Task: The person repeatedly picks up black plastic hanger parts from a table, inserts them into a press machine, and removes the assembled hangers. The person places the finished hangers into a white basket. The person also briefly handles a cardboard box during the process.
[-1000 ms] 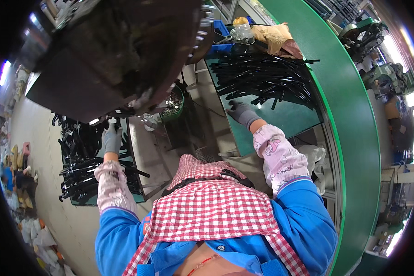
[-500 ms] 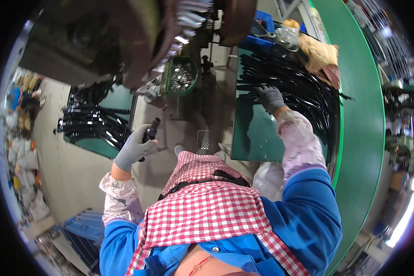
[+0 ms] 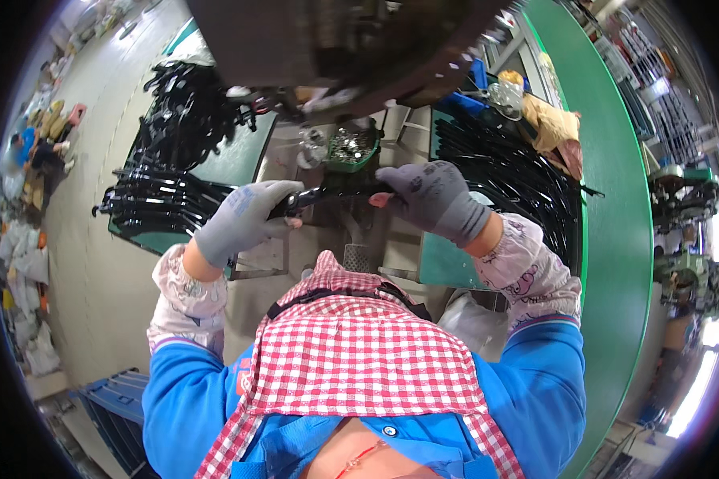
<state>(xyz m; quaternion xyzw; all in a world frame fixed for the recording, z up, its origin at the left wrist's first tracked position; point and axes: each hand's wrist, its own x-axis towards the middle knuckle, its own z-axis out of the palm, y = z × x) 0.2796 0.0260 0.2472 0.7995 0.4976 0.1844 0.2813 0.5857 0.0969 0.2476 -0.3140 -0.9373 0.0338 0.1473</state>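
Observation:
In front of my apron, a glossy black curved bar point(image 3: 337, 193) spans the gap between my two grey-gloved hands. My left hand point(image 3: 246, 220) is closed round a dark fitting at its left end, fingertips bare at the holes in the glove. The bar's right end is gripped by my right hand point(image 3: 439, 199), thumb and fingers pinched on it. Whether the fitting and the bar are one piece or two pressed together, I cannot tell. Beyond the hands, a green container point(image 3: 351, 152) holds many small shiny metal pieces.
A large dark machine point(image 3: 351, 56) looms above the hands. Black bars are piled on a left table point(image 3: 236, 160) and a right table point(image 3: 455, 267). A long green bench point(image 3: 615, 239) runs down the right side. Blue crates point(image 3: 120, 411) stand at lower left.
My right hand has left the pile of black bars on the right and come in to the middle. My left hand has risen slightly rightward. The bar now stretches between both hands.

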